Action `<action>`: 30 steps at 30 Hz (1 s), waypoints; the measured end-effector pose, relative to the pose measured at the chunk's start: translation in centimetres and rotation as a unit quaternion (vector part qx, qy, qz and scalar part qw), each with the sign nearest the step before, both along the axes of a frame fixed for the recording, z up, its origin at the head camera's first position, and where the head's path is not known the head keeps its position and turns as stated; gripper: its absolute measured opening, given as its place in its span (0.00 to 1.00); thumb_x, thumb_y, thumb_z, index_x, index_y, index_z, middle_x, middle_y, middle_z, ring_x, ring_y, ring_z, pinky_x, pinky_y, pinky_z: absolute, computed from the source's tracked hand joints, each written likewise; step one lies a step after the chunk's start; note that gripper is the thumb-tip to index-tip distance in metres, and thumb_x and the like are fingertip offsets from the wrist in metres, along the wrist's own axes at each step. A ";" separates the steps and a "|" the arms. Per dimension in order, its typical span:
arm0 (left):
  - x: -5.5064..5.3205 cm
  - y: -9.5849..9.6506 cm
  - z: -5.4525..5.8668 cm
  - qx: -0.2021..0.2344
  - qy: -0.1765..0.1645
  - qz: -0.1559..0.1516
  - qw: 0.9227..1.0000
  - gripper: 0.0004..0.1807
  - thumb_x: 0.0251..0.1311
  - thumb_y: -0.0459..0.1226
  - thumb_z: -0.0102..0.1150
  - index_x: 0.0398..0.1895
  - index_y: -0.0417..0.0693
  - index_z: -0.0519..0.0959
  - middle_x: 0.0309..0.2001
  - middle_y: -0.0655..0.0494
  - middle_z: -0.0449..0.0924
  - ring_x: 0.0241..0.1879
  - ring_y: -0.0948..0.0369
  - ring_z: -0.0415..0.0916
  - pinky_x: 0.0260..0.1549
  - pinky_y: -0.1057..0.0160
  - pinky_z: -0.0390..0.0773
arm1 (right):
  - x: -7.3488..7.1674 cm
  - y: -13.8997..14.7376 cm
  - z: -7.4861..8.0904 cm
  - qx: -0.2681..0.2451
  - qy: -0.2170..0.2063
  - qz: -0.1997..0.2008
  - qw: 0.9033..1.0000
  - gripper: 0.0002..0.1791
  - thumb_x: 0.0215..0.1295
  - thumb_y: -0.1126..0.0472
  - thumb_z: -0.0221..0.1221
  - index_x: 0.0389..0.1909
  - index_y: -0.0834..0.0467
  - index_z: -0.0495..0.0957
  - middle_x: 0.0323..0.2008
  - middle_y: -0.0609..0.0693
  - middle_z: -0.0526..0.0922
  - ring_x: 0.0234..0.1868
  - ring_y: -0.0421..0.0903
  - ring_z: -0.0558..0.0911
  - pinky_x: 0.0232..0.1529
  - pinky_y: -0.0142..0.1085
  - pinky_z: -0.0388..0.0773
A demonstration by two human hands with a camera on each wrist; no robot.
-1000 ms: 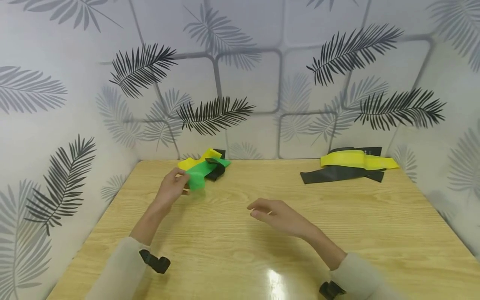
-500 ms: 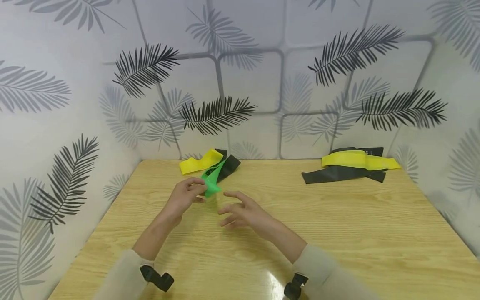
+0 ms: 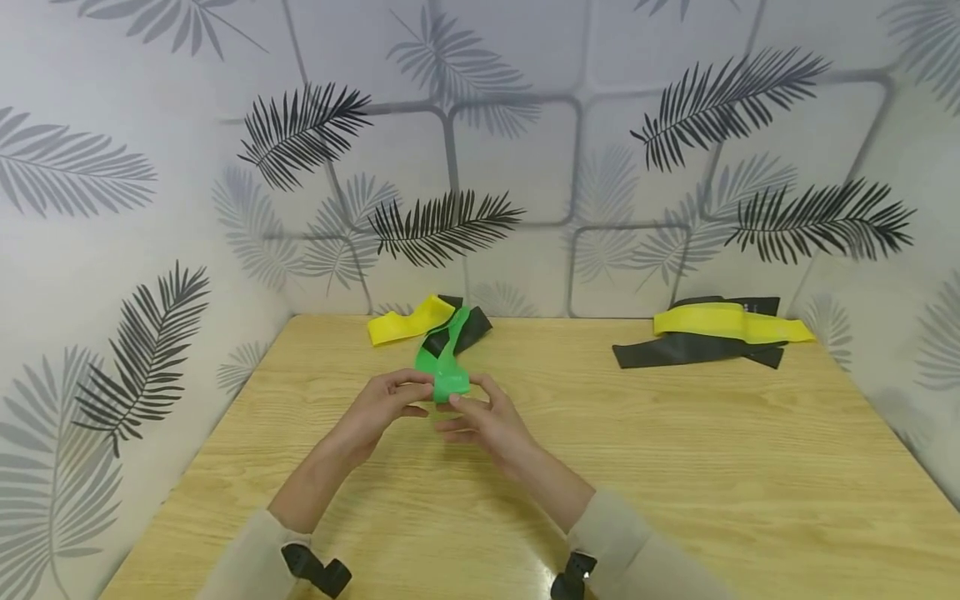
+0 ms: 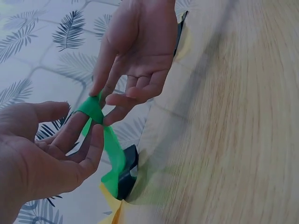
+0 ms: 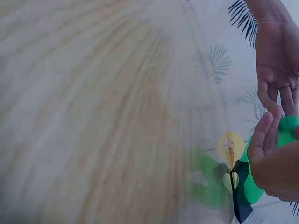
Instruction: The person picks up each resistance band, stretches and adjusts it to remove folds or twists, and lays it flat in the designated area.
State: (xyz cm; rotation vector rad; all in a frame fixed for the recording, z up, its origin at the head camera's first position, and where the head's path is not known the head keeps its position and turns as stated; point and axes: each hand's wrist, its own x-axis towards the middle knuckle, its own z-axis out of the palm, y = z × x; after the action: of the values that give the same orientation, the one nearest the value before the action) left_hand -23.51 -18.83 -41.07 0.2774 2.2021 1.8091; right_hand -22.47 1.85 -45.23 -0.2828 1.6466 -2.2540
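A green resistance band (image 3: 450, 383) is held up by its near end between both hands, its far part trailing back to a small pile. My left hand (image 3: 375, 412) holds the left side of that end; in the left wrist view the green band (image 4: 112, 147) wraps over its fingers. From the right, my right hand (image 3: 498, 429) pinches the same end between thumb and fingers. Behind the hands lie a yellow band (image 3: 408, 323) and a black band (image 3: 474, 330), partly covered by the green one. In the right wrist view, my right hand (image 5: 282, 168) hides much of the green band.
At the back right of the wooden table (image 3: 675, 467) lies another pile, with a yellow band (image 3: 697, 320) on top of black bands (image 3: 667, 351). A leaf-patterned wall (image 3: 517, 167) rises along the table's back and sides.
My left hand has drawn the green band's end rightward and nearer, away from the pile. My right hand has come in from the right and now grips that end too.
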 end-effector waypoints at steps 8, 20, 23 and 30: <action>0.7 -0.5 0.4 0.005 0.005 -0.003 1.000 0.22 0.77 0.41 0.57 0.64 0.34 0.76 0.55 0.47 0.82 0.57 0.52 0.80 0.59 0.52 0.80 | 0.6 0.1 -0.4 0.036 0.023 -0.004 0.999 0.17 0.77 0.62 0.59 0.62 0.60 0.74 0.52 0.65 0.85 0.39 0.49 0.90 0.50 0.47 0.87; 1.3 -2.6 -2.6 -0.096 -0.061 0.020 0.993 0.29 0.81 0.47 0.45 0.60 0.25 0.75 0.47 0.38 0.85 0.39 0.52 0.86 0.39 0.55 0.88 | 2.2 -0.2 -0.3 0.058 0.023 -0.010 0.998 0.14 0.79 0.63 0.56 0.55 0.71 0.74 0.53 0.64 0.84 0.46 0.58 0.90 0.49 0.45 0.88; 1.0 -2.6 -3.6 -0.023 -0.097 -0.020 0.995 0.35 0.84 0.51 0.38 0.68 0.22 0.67 0.55 0.31 0.82 0.45 0.49 0.87 0.46 0.53 0.88 | 2.7 -0.5 0.0 0.049 0.014 -0.015 0.999 0.14 0.77 0.65 0.58 0.52 0.73 0.75 0.48 0.63 0.86 0.40 0.51 0.90 0.47 0.42 0.88; 0.1 0.0 -3.9 0.094 -0.125 -0.045 0.987 0.29 0.82 0.49 0.44 0.67 0.30 0.70 0.56 0.46 0.83 0.54 0.57 0.83 0.56 0.60 0.83 | 3.5 -1.1 0.1 0.052 0.006 -0.018 0.998 0.12 0.74 0.69 0.60 0.51 0.73 0.74 0.37 0.61 0.87 0.31 0.42 0.87 0.43 0.38 0.88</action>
State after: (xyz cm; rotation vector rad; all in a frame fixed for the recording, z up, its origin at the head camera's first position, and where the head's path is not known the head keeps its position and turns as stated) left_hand -23.38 -18.87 -45.00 0.1746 1.8262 1.8905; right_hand -18.97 0.72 -45.15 -0.2444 1.7823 -2.1863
